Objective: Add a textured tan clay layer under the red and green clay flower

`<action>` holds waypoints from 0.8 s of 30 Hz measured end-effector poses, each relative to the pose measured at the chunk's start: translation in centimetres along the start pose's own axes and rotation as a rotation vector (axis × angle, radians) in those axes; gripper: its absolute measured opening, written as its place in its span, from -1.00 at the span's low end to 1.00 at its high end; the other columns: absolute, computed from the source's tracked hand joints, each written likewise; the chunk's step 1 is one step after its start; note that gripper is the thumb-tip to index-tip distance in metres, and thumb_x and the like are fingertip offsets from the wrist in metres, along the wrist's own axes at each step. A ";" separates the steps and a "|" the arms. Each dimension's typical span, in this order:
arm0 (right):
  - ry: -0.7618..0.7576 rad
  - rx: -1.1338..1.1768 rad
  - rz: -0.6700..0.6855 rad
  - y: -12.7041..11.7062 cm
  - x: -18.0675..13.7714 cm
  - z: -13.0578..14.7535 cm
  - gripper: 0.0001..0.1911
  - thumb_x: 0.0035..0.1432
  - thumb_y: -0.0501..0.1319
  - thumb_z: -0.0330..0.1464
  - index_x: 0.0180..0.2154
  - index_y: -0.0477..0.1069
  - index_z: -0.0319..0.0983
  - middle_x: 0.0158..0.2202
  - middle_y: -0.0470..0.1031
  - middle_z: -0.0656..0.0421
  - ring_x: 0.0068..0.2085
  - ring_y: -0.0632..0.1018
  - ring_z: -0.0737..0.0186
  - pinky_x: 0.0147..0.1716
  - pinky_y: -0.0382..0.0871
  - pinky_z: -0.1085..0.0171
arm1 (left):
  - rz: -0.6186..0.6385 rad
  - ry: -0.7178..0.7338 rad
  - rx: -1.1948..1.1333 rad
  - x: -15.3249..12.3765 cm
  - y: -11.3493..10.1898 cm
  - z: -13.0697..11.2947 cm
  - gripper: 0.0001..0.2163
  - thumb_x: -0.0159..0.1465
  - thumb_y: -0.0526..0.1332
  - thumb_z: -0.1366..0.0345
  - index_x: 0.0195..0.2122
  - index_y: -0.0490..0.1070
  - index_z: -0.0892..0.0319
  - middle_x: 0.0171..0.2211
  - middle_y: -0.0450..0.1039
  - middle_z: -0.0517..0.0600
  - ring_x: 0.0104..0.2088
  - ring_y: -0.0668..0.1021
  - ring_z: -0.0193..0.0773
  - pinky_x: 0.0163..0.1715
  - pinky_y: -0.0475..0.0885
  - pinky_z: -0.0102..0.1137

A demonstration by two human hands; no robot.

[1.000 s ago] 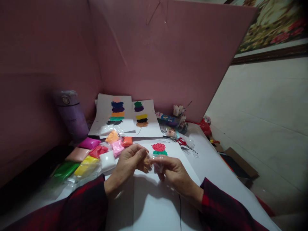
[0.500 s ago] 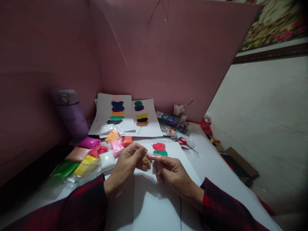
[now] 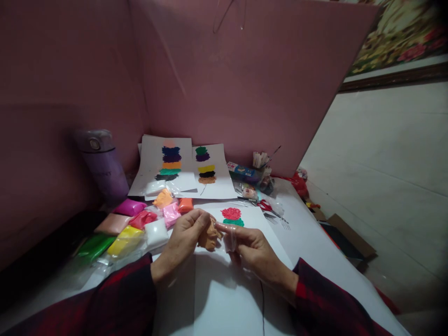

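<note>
The person's left hand (image 3: 187,238) pinches a lump of brown clay (image 3: 209,236) between thumb and curled fingers, with little gap between them; the clay hangs at the fingertips, just above the white sheet (image 3: 254,217). The right hand (image 3: 255,252) holds clear plastic (image 3: 230,240), its index finger stretched toward the clay; whether that fingertip touches the clay cannot be told, nor how tightly the other right fingers close, since they are partly hidden.

Just beyond the fingers lie a red patch (image 3: 231,213) and, nearer them, a green patch (image 3: 234,223), both on the white sheet; to the left of the left fingers sits a white packet (image 3: 156,234), with a pink packet (image 3: 171,214) and an orange packet (image 3: 185,206) past it; a yellow packet (image 3: 126,241) and a green packet (image 3: 94,248) lie farther left; a purple bottle (image 3: 105,172) stands well apart from the fingers, beyond the packets; two sheets with coloured bands (image 3: 219,163) lie farther beyond the fingers; red-handled scissors (image 3: 264,205) rest beyond the right fingers and to their right.
</note>
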State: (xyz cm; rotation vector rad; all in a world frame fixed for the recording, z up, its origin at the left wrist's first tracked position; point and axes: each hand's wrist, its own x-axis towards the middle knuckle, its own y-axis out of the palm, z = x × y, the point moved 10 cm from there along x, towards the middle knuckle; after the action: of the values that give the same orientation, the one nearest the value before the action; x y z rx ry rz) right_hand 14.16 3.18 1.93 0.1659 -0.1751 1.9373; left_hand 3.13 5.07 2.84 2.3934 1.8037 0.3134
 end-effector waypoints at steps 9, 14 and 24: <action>-0.048 0.015 0.048 0.5 0.0 0.2 -0.42 0.04 0.04 -0.57 0.06 0.41 -0.06 -0.57 0.19 0.33 -0.61 0.23 0.50 -0.60 0.16 0.43 | -0.018 0.006 -0.004 0.2 -0.4 0.4 -0.72 0.23 0.19 0.10 -0.41 0.32 0.24 -0.56 0.40 -0.08 -0.60 0.47 -0.40 -0.58 0.39 -0.51; -0.064 0.037 0.071 0.6 0.1 0.3 -0.41 0.03 0.05 -0.57 0.08 0.39 -0.04 -0.56 0.19 0.33 -0.60 0.24 0.48 -0.61 0.19 0.43 | -0.016 -0.004 0.007 0.2 -0.4 0.5 -0.71 0.21 0.21 0.09 -0.42 0.31 0.24 -0.57 0.39 -0.09 -0.61 0.44 -0.42 -0.60 0.36 -0.53; -0.087 0.030 0.084 0.6 0.0 0.1 -0.39 0.04 0.03 -0.58 0.09 0.37 -0.02 -0.54 0.19 0.33 -0.59 0.25 0.49 -0.61 0.22 0.44 | -0.012 0.002 -0.001 0.1 -0.4 0.4 -0.73 0.24 0.19 0.11 -0.41 0.32 0.24 -0.56 0.40 -0.08 -0.60 0.45 -0.42 -0.59 0.37 -0.53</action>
State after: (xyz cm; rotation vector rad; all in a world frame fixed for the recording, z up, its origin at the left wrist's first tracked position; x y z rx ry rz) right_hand 13.60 2.97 2.05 0.2662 -0.2137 2.0179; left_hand 2.89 5.24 2.38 2.3823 1.8174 0.3153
